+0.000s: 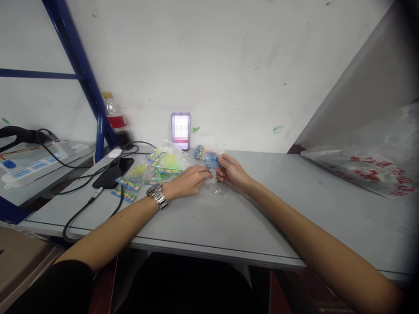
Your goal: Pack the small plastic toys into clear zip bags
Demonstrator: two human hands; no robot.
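Just right of centre on the grey table is a small clear plastic bag (211, 158) with something blue inside and a colourful printed card at its top. My right hand (233, 173) is closed, its thumb and fingers pinching the bag's right side. From the other side my left hand (190, 179), with a metal watch on the wrist, has its fingers bent together at the bag's lower edge. Clear film (218, 188) shows below both hands. What exactly lies between the left fingertips is partly hidden. Several similar bags (168, 162) with yellow and green contents lie left of my left hand.
A lit phone (181, 131) leans on the wall. A second, dark phone (113, 173) lies among black cables at the left, near a cola bottle (116, 120). A power strip (46, 165) is further left. A large plastic sack (363, 163) with red print stands at right.
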